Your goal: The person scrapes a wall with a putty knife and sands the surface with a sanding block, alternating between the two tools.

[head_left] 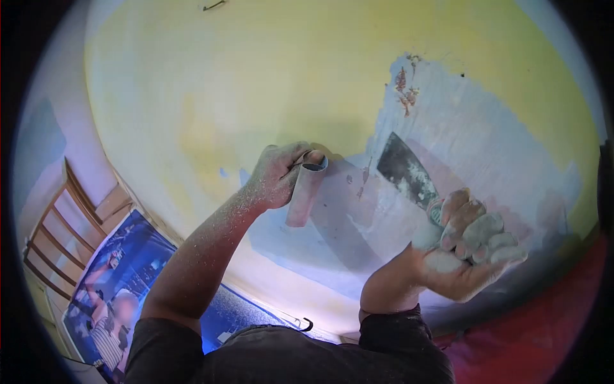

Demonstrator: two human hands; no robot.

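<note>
My left hand (281, 173), dusted with white powder, is closed on a rolled sheet (306, 200) that hangs down from the fingers in front of the wall. On the right, my right hand (470, 240) is coated in white dust, its fingers curled round the handle of a putty knife (409, 171). The dark blade, smeared with white, points up and left near the wall. Behind both hands is a yellow wall (256, 70) with a pale scraped patch (460, 121) and small reddish-brown damaged spots (404, 93).
A wooden slatted frame (61, 221) stands at the far left, beside a blue printed sheet (128, 275) with a pictured person on it. Red material (531, 339) lies at the lower right. A dark hook (308, 324) shows at the bottom centre.
</note>
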